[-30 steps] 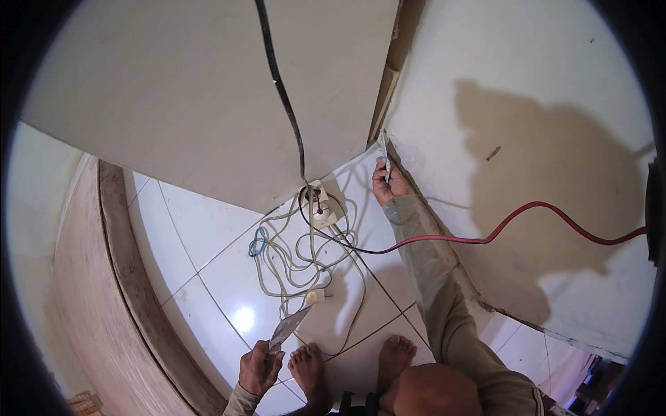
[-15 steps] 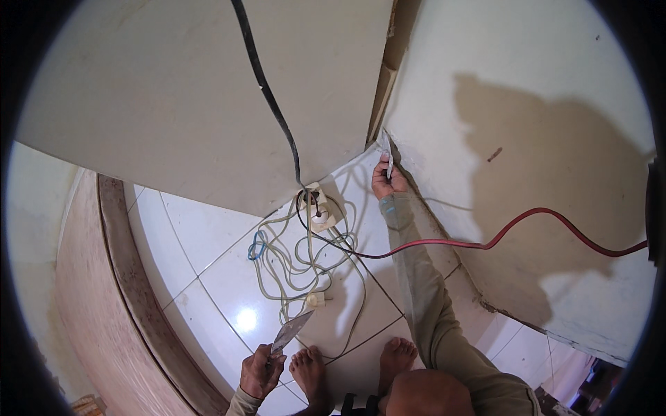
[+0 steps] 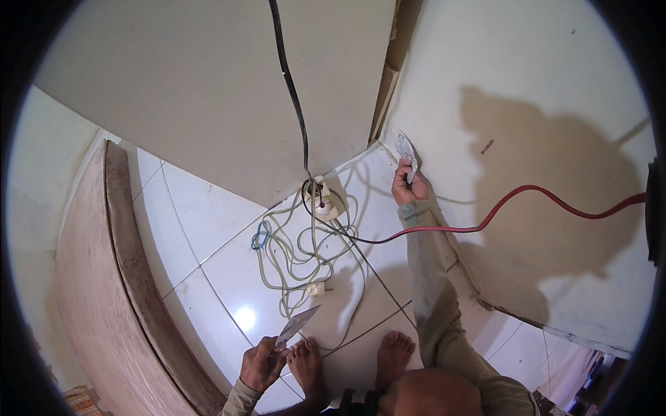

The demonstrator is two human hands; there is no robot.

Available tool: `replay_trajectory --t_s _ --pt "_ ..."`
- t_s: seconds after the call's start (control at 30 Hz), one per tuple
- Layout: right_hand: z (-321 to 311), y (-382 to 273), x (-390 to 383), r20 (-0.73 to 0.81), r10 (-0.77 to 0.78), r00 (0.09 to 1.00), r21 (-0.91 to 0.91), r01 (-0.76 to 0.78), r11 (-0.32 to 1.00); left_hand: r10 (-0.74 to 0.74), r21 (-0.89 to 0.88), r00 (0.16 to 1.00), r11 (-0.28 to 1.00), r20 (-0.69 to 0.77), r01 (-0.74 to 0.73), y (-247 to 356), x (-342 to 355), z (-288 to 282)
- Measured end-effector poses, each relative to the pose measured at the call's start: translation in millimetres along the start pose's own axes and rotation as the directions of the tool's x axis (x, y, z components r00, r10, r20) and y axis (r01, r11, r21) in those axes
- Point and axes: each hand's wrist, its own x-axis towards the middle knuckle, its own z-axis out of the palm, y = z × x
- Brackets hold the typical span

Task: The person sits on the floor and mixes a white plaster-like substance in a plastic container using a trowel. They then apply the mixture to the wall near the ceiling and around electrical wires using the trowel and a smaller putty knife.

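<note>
My left hand (image 3: 263, 363) is closed around a putty knife, its flat grey metal blade (image 3: 298, 324) pointing up and to the right, above my left foot. My right arm reaches forward to the base of the right-hand wall (image 3: 444, 62). There my right hand (image 3: 409, 183) grips a second scraper (image 3: 404, 145), smeared with whitish filler. This blade lies close against the lower wall near the corner; whether its edge touches the wall, I cannot tell. The fingers hide its handle.
A tangled pale extension cord (image 3: 305, 258) lies on the white tiles, with a plugged socket block (image 3: 325, 205). A black cable (image 3: 288, 76) hangs above it; a red cable (image 3: 527, 188) crosses my right forearm. A large beige panel (image 3: 187, 104) stands ahead, a pinkish padded piece (image 3: 104, 277) at left.
My right hand and its scraper have shifted to the right, away from the corner and over the lower wall. The left hand keeps its putty knife nearly in place. The view has shifted slightly.
</note>
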Motion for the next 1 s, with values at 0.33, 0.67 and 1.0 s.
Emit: replay_trajectory --t_s 0.33,0.67,1.0 --pt "-2 -52 -133 -0.081 -0.002 0.997 0.128 0.012 0.992 0.004 -0.051 0.999 0.999 0.041 -0.002 16 2 12" --pt "-33 -2 -331 0.38 -0.057 0.923 -0.85 0.324 -0.416 -0.136 -0.693 0.894 0.587 0.427 0.419 25 24 37" --pt "0 66 -306 0.6 0.703 0.381 0.101 0.836 -0.539 0.014 -0.814 0.909 0.451 0.416 0.365 46 11 37"
